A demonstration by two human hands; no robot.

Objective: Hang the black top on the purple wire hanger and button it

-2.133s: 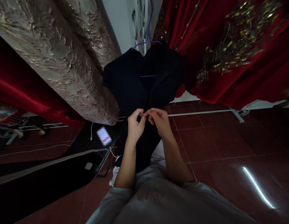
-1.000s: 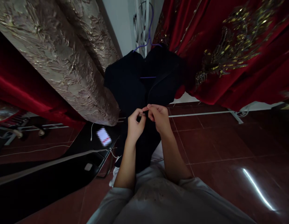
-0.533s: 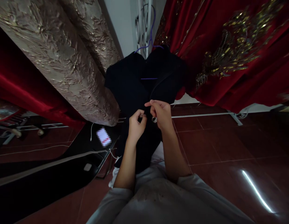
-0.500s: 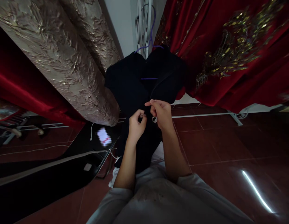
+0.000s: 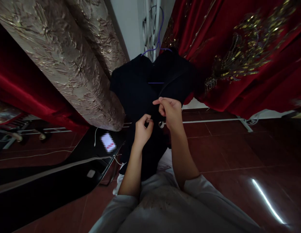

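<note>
Curling at the garment's front, the left hand's fingers nearly meet; the right hand, index extended, has moved up and away, so the two hands now work apart. Whether either pinches anything: cannot tell. Garment position: on hanger. Left side: table bearing phone. Surroundings: red cloth, tiled floor.

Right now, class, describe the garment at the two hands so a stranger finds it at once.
Start with the gold-sequinned red drape at the picture's upper right, then the pale crinkled fabric at upper left. Between them is the dark garment on a purple hanger. Its dull, blackish cloth sets it apart from those shiny neighbours.
</note>
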